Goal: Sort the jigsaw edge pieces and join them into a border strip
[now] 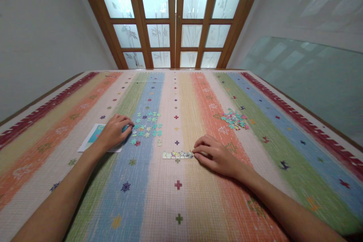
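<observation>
My left hand (117, 131) rests over a white card with a blue picture (93, 138), its fingers curled and thumb drawn close to them at the left edge of loose jigsaw pieces (147, 128). Whatever lies between those fingertips is too small to make out. A short row of joined jigsaw pieces (176, 155) lies flat in front of me, with a straight lower edge. At its right end, my right hand (212, 155) has thumb and fingertips closed on the end piece, partly hiding it.
A heaped pile of jigsaw pieces (235, 118) sits farther right, beyond my right hand. A striped, patterned tablecloth (167, 204) covers the table. Wooden doors with glass panes (176, 19) stand past the far edge, and walls rise on both sides.
</observation>
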Tool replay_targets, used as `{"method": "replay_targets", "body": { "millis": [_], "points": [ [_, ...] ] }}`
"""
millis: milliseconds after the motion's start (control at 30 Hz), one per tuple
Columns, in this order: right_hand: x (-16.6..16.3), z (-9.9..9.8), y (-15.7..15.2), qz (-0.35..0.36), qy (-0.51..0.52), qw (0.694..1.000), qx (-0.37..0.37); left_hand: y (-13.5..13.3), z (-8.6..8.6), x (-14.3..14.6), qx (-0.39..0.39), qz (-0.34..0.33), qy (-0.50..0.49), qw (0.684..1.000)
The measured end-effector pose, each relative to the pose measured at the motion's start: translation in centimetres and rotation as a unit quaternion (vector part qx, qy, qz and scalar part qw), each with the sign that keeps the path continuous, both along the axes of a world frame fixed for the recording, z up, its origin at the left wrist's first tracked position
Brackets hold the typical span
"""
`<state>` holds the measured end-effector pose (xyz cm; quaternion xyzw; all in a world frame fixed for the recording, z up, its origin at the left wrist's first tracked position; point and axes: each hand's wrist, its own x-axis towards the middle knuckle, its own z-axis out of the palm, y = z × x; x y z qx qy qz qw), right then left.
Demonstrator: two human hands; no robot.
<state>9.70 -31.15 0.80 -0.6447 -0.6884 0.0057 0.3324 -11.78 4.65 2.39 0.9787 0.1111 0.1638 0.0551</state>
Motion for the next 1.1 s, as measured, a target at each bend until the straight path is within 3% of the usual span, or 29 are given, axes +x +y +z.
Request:
{"method": "replay_targets", "body": {
  "millis": [567,1100],
  "points": [
    [0.0,0.0,0.0,0.001,0.005,1.0,-0.004,0.0,0.5,-0.1,0.011,0.003,0.038,0.999],
    [0.0,0.1,0.1,0.003,0.003,1.0,0.0,-0.7,-0.6,0.2,-0.011,0.038,0.018,0.999]
  ]
}}
